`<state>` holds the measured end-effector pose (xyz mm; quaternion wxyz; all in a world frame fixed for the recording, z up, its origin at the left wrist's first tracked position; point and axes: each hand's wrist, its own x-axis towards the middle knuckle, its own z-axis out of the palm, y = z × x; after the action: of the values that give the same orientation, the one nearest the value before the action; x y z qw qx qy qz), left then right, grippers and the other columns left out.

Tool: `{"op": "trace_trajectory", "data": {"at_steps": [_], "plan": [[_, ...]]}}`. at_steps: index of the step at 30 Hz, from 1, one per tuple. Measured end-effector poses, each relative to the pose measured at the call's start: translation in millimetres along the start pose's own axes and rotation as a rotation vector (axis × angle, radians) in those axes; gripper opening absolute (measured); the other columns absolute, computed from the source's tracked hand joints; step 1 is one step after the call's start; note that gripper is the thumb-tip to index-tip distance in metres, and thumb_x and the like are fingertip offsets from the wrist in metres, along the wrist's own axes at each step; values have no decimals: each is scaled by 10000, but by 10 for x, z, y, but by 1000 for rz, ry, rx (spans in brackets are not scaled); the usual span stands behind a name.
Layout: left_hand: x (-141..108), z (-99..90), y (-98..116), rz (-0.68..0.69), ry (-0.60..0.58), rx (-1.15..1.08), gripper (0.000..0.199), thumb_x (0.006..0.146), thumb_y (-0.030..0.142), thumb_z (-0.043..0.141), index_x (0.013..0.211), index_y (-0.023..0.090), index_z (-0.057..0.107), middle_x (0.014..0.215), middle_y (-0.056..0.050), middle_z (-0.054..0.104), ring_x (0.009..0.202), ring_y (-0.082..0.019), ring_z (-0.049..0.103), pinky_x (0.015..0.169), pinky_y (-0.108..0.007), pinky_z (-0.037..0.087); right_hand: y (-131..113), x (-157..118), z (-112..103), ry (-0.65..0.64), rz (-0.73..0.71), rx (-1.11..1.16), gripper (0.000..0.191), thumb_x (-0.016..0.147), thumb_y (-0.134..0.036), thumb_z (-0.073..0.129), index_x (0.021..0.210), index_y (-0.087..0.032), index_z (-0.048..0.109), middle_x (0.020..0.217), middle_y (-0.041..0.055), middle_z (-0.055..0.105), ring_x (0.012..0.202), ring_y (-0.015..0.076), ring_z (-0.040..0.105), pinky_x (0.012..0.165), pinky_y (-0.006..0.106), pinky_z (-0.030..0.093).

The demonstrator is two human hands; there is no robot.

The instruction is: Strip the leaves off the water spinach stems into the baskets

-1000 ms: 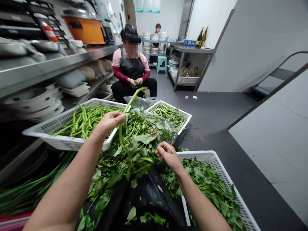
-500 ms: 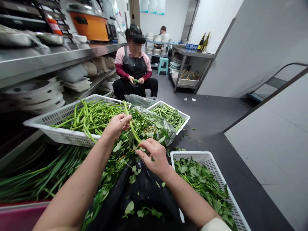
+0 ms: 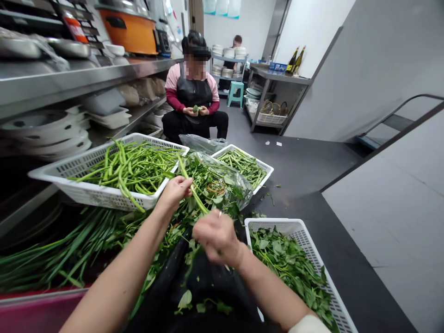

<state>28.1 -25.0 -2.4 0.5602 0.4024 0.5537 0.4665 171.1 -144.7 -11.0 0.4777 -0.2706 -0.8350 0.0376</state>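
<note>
My left hand (image 3: 178,189) pinches a long green leaf stem (image 3: 191,188) between thumb and fingertips, above a heap of leafy greens (image 3: 204,173) on clear plastic. My right hand (image 3: 217,236) is closed at the stem's lower end and smeared by motion. Below it hangs a blurred green strand (image 3: 191,268), seemingly from its fingers; where it is gripped is hidden. Loose leaves (image 3: 185,300) lie on the black apron (image 3: 208,282) over my lap. Bare stems fill a white basket (image 3: 100,188) on the left.
A white basket (image 3: 305,226) of leafy stems stands at the right, a smaller basket (image 3: 267,172) of stems ahead. Long green stalks (image 3: 69,249) lie left by a pink tub (image 3: 38,314). A co-worker (image 3: 194,92) sits opposite, handling greens. Steel shelves (image 3: 138,69) line the left.
My right hand has closed from a looser pinch and moved slightly down, with a green strand now hanging below it. My left hand has shifted slightly right and down, still holding the stem.
</note>
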Motion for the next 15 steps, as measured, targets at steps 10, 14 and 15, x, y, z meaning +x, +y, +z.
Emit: {"op": "trace_trajectory", "data": {"at_steps": [10,14,15], "plan": [[-232,-8,-143,26,-157,-19,410,461,445,768,611,150,525,507,64,502,438,-43,402,444,-174,306,438,147,24,-115,786,287,192,779,-314,531,694,-157,603,615,-20,544,572,97,448,543,216,323],[-344,15,-199,41,-203,-52,415,491,466,767,666,149,565,570,35,574,494,-70,469,482,-191,337,589,128,287,-78,1032,658,216,675,-355,609,652,-140,612,533,-44,504,498,71,388,500,208,290],[-359,30,-235,51,-187,-63,416,495,464,768,685,151,571,600,21,602,533,-85,503,510,-198,359,588,108,351,-19,1100,772,213,645,-351,627,643,-140,599,516,-50,491,478,63,370,484,204,281]]}}
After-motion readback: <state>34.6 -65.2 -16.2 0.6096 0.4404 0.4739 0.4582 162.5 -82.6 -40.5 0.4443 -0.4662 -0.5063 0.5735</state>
